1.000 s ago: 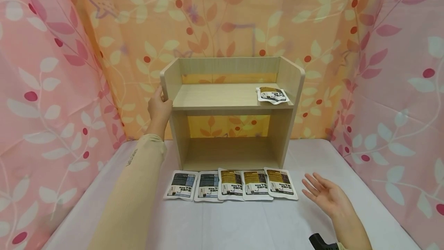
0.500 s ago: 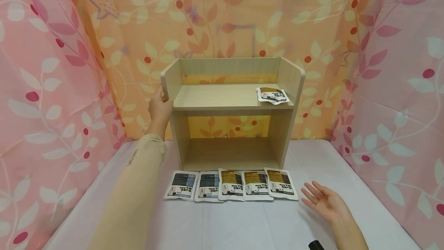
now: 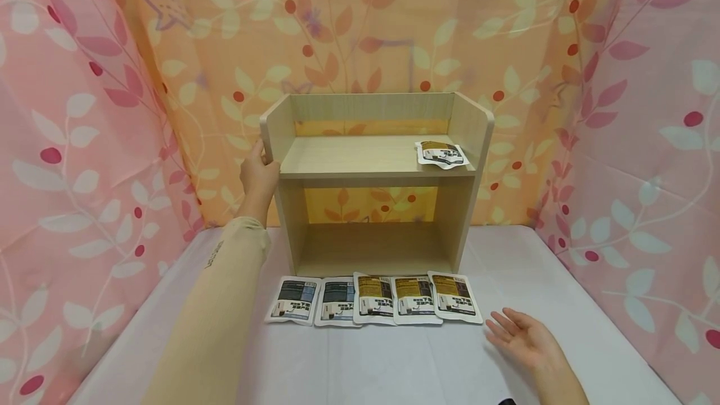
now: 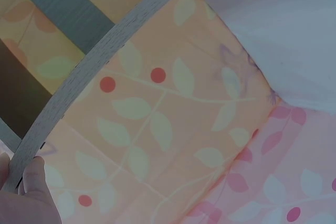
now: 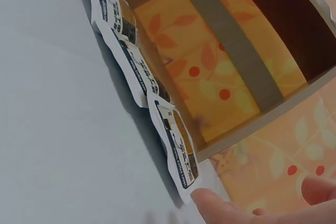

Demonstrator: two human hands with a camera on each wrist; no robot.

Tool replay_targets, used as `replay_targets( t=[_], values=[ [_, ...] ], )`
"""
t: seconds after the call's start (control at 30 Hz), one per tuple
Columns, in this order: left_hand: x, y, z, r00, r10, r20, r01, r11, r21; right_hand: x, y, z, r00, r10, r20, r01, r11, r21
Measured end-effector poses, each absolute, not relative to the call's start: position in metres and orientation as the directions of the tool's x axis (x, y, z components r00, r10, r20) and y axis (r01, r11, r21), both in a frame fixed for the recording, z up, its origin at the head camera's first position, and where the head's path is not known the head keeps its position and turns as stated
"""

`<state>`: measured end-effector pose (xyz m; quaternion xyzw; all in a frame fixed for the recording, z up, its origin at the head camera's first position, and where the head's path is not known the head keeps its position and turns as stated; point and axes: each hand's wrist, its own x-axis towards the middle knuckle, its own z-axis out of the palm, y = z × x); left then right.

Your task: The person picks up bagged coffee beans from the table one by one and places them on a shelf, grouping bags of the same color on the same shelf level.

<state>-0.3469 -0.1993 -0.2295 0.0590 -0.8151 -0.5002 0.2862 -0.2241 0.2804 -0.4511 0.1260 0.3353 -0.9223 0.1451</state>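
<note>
Left hand [image 3: 260, 174] grips the side of a pale wooden two-tier shelf [image 3: 349, 155]; in front lie two flat white-edged blue-black pouches [image 3: 294, 300], then three brown pouches [image 3: 414, 300], with another brown pouch [image 3: 441, 154] on the upper tier. The right hand [image 3: 525, 339] is loosely spread beside the end pouch; contact is hard to judge.

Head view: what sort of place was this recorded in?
Probably a curtained booth set up indoors for tabletop work: orange patterned cloth hangs behind, pink patterned cloth hangs on both sides, and a pale shelf unit stands on a white tabletop.
</note>
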Motion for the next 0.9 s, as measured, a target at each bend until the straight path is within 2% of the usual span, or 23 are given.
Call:
replay_targets(
  t=[0.3, 0.9],
  values=[
    [-0.345, -0.200, -0.229, -0.826, -0.385, 0.411, 0.185, 0.503, 0.844, -0.222, 0.279, -0.461, -0.923, -0.133, -0.360, 0.339, -0.725, -0.600],
    [-0.345, -0.199, -0.228, -0.842, -0.380, 0.382, 0.184, 0.462, 0.867, -0.221, 0.266, -0.466, -0.905, -0.109, -0.411, 0.339, -0.768, -0.544]
  ],
)
